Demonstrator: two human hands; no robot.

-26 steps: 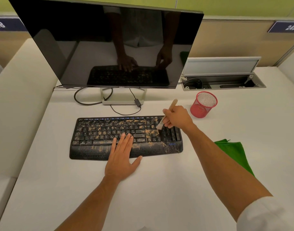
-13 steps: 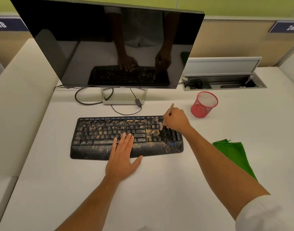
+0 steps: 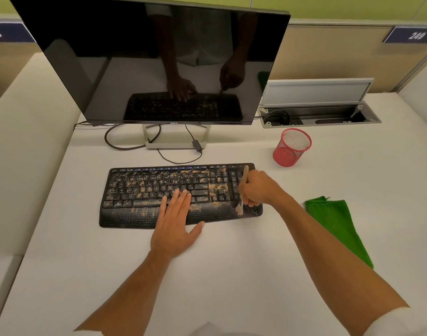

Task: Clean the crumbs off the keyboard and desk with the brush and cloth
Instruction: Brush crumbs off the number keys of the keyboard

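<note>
Clenched the right grip [image 3: 258, 190] round the wooden handle of the brush [image 3: 244, 177], above the number pad at the right end of the black keyboard [image 3: 135, 187]. Held the brush close to upright, handle tip pointing toward the monitor [image 3: 147, 57], pale bristles down on the palm rest near the keyboard's front right corner. Laid the left grip [image 3: 176, 224] flat and released, fingers straight and together across the lower key rows near the middle, palm over the palm rest, thumb spread out onto the white surface [image 3: 231, 275] just in front of the keyboard.

Found orange-brown crumbs [image 3: 217, 187] scattered over most of the keys and along the palm rest, thickest just to the left of the number pad and sparse on the number pad itself. Could not tell whether any crumbs lay on the surface beside the keyboard.

Found the green cloth [image 3: 338, 226] lying folded on the surface to the right of the keyboard, apart from it, its near edge hidden behind the right forearm, touched by neither grip. Noted a red mesh cup [image 3: 292, 147] standing upright behind the keyboard's right end, an open cable box [image 3: 321, 115] set into the surface farther back, and a dark cable [image 3: 178, 161] looping between the monitor's stand and the keyboard.
</note>
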